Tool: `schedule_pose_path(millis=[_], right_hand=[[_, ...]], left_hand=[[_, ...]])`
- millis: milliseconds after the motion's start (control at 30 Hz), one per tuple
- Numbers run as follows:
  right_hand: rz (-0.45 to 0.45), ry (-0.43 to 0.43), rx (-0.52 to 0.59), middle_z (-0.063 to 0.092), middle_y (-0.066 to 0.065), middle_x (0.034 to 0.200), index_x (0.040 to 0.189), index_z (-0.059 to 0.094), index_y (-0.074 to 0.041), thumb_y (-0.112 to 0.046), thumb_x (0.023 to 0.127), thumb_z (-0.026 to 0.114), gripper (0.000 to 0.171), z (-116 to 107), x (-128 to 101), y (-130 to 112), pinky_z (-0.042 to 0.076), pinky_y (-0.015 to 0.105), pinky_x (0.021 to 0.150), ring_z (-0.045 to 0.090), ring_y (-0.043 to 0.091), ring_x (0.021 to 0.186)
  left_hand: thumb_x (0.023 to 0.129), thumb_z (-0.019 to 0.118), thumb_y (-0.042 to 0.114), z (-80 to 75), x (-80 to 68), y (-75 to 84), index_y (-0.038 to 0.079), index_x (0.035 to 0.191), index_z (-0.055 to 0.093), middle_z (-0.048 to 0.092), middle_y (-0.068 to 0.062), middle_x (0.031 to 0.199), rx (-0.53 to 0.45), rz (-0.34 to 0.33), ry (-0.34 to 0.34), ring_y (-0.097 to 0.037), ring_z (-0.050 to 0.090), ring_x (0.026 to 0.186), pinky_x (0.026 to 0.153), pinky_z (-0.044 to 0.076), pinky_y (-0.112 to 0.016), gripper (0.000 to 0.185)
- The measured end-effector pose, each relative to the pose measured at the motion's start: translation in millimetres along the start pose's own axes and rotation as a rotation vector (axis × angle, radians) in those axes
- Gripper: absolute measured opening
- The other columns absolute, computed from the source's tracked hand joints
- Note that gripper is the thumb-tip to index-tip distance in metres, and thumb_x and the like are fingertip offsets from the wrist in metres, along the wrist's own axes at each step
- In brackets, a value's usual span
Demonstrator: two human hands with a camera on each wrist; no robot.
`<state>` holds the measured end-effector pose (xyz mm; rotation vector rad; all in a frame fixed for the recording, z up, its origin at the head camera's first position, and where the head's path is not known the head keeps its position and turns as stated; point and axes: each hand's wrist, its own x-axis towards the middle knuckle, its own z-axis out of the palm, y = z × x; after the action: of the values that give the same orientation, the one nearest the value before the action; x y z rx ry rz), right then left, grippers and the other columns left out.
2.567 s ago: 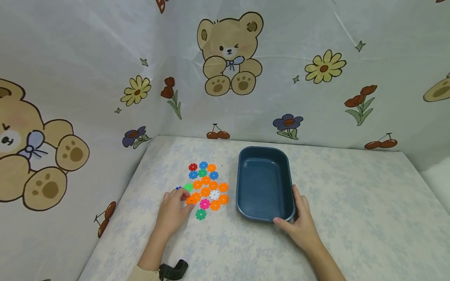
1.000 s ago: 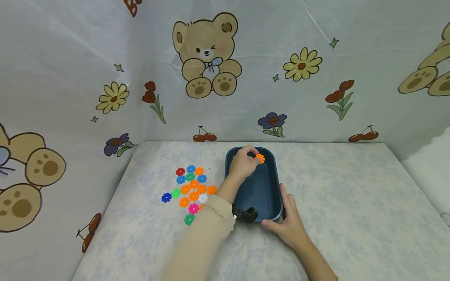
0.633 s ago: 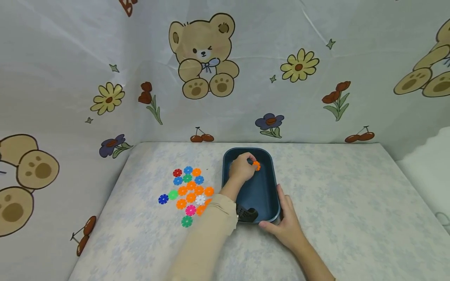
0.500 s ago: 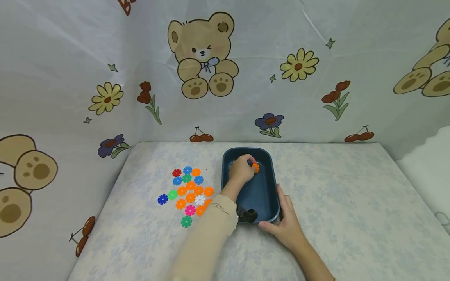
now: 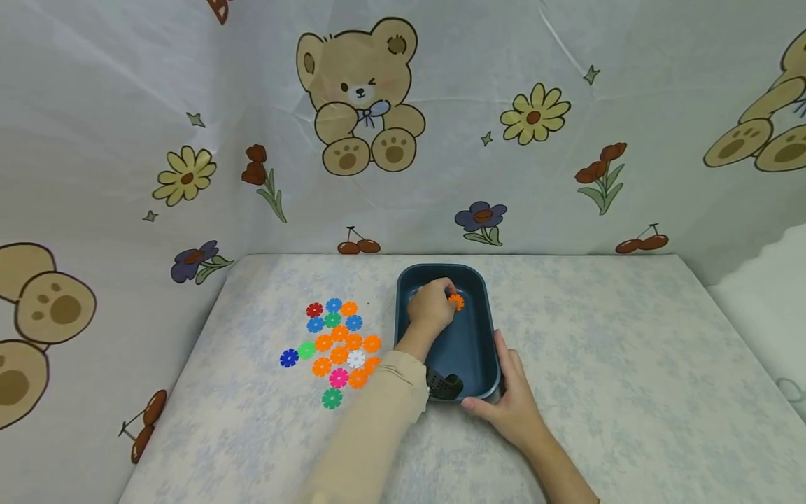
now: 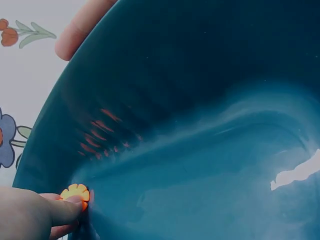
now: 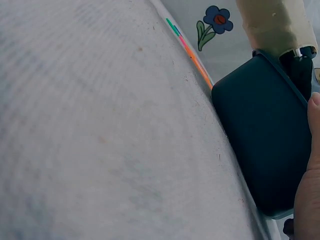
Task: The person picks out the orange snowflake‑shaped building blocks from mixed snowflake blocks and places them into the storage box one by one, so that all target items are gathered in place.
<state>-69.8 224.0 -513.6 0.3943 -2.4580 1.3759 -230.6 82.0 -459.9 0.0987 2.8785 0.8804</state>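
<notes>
My left hand (image 5: 433,306) reaches down inside the dark blue plastic bin (image 5: 469,350), near its far end. Between thumb and fingers it pinches an orange snowflake disc (image 5: 456,302). The left wrist view shows this notched disc (image 6: 76,193) close to the bin's inner wall, with the fingertips at its edge. My right hand (image 5: 513,402) holds the bin's near right corner, thumb on the front rim and fingers along the right side. In the right wrist view the thumb (image 7: 314,130) lies against the bin's outer side (image 7: 260,145).
Left of the bin several snowflake discs (image 5: 338,355) lie flat on the table in orange, blue, green, red, pink and white; the left sleeve (image 5: 371,427) passes beside them. A printed curtain (image 5: 441,189) stands behind the table. A black device (image 5: 443,385) sits on the left wrist.
The left hand has picked up an orange disc from the group and carried it right into the bin, then lowered it slightly. The right hand has kept its hold on the bin.
</notes>
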Motion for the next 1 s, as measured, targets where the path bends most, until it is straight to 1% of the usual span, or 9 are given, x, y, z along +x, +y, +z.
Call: schedule_pose_path(millis=[133,300,400,467,567,700,867,1000], right_hand=[[-0.003,0.003,-0.006,0.048,0.014,0.12,0.159,0.016,-0.007,-0.033,0.067,0.091,0.122,-0.4,0.7,-1.1,0.035,0.017,0.079,0.038,0.007,0.095],[-0.005,0.007,-0.006,0.048,0.014,0.12,0.158,0.017,-0.006,-0.033,0.067,0.091,0.121,-0.5,0.4,-1.1,0.035,0.017,0.08,0.039,0.008,0.096],[-0.005,0.01,-0.01,0.048,0.014,0.119,0.158,0.017,-0.006,-0.034,0.067,0.091,0.12,-0.2,-0.4,-0.2,0.035,0.017,0.08,0.039,0.008,0.095],[-0.012,0.012,-0.011,0.048,0.014,0.118,0.158,0.017,-0.005,-0.034,0.068,0.091,0.12,0.0,-0.7,0.6,0.035,0.017,0.079,0.039,0.008,0.095],[-0.017,0.015,-0.007,0.048,0.015,0.119,0.158,0.018,-0.004,-0.034,0.068,0.091,0.12,0.7,-0.7,0.9,0.036,0.018,0.08,0.039,0.008,0.095],[-0.019,0.016,-0.005,0.049,0.014,0.12,0.158,0.018,-0.004,-0.038,0.068,0.09,0.12,1.1,-0.2,-0.2,0.035,0.017,0.08,0.039,0.008,0.095],[-0.027,0.019,-0.006,0.049,0.014,0.121,0.158,0.018,-0.004,-0.04,0.069,0.09,0.12,0.6,0.4,-1.7,0.035,0.017,0.08,0.04,0.009,0.095],[-0.01,0.008,-0.013,0.048,0.014,0.122,0.159,0.016,-0.007,-0.035,0.068,0.091,0.12,-0.4,-0.3,-1.6,0.035,0.018,0.078,0.039,0.006,0.095]], left_hand=[[0.091,0.073,0.028,1.7,-0.1,-0.2,0.027,0.105,0.067,0.072,0.002,0.101,0.004,0.011,0.015,-0.018,0.062,0.075,0.058,0.047,-0.032,0.015],[0.091,0.073,0.028,3.0,-1.4,1.3,0.024,0.109,0.069,0.071,0.0,0.108,-0.011,-0.003,0.019,-0.022,0.066,0.089,0.071,0.054,-0.037,0.019],[0.092,0.072,0.029,3.7,-1.6,1.9,0.024,0.113,0.072,0.072,0.001,0.112,-0.004,-0.006,0.013,-0.022,0.068,0.094,0.077,0.055,-0.039,0.022],[0.092,0.071,0.03,4.0,-1.5,2.0,0.026,0.116,0.073,0.072,0.003,0.115,0.004,-0.004,0.006,-0.022,0.069,0.096,0.079,0.056,-0.038,0.025],[0.093,0.07,0.032,3.2,-1.5,1.4,0.029,0.12,0.073,0.072,0.005,0.117,0.017,-0.003,-0.004,-0.021,0.07,0.096,0.077,0.057,-0.037,0.027],[0.095,0.068,0.033,2.1,-1.5,0.6,0.031,0.122,0.072,0.072,0.005,0.118,0.034,-0.003,-0.015,-0.02,0.07,0.094,0.074,0.056,-0.037,0.028],[0.095,0.066,0.032,0.1,-2.5,2.2,0.03,0.122,0.071,0.073,0.005,0.117,0.018,0.005,-0.03,-0.02,0.07,0.09,0.07,0.055,-0.035,0.027],[0.094,0.068,0.035,-7.4,-6.4,8.1,0.028,0.125,0.068,0.073,0.005,0.114,-0.011,0.032,-0.055,-0.019,0.069,0.087,0.064,0.053,-0.034,0.032]])
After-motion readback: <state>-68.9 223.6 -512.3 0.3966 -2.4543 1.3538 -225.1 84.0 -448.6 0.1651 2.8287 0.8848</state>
